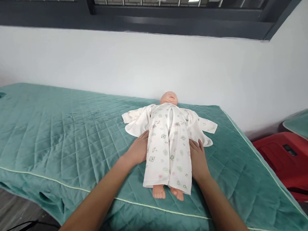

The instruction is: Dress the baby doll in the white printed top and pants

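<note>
Hands (139, 149) (198, 160) unclenched against printed trousers (158, 154)

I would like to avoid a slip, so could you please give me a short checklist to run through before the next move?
1. Doll fully on the green quilted cover: ok, its feet lie inside the pale piping.
2. Hands at both sides: ok, left hand and right hand flank the printed clothes.
3. Fingers gripping cloth: cannot tell, the contact is partly hidden.
4. Sleeves spread outward: ok, one on each side.
5. Doll's arms inside the sleeves: cannot tell, no doll hands show.
6. Feet covered: not ok, both stick out below the hem.
</note>
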